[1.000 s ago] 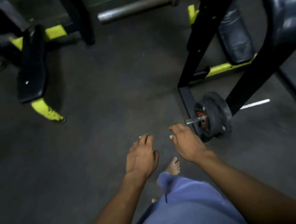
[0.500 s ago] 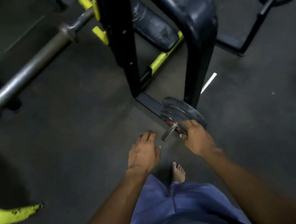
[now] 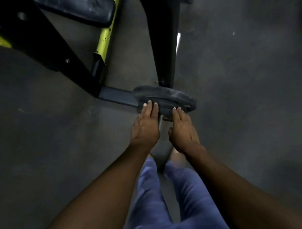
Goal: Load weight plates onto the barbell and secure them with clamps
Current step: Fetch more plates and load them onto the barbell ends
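Observation:
Two dark round weight plates hang on a short steel peg at the foot of a black rack. My left hand lies with straight fingers on the left part of the nearer plate's rim. My right hand touches the right part of that rim with its fingertips, and its thumb stays off the plate. The peg's end shows between my two hands. Neither hand is curled around the plate. The barbell is out of view.
The rack's black uprights and base bar stand just behind the plates. A padded bench on a yellow-green frame is behind them. My legs in blue trousers are below, on a dark grey floor.
My view has dropped closer to the plates and the barbell has left the frame. Both hands moved forward onto the nearer plate; the left was off it before.

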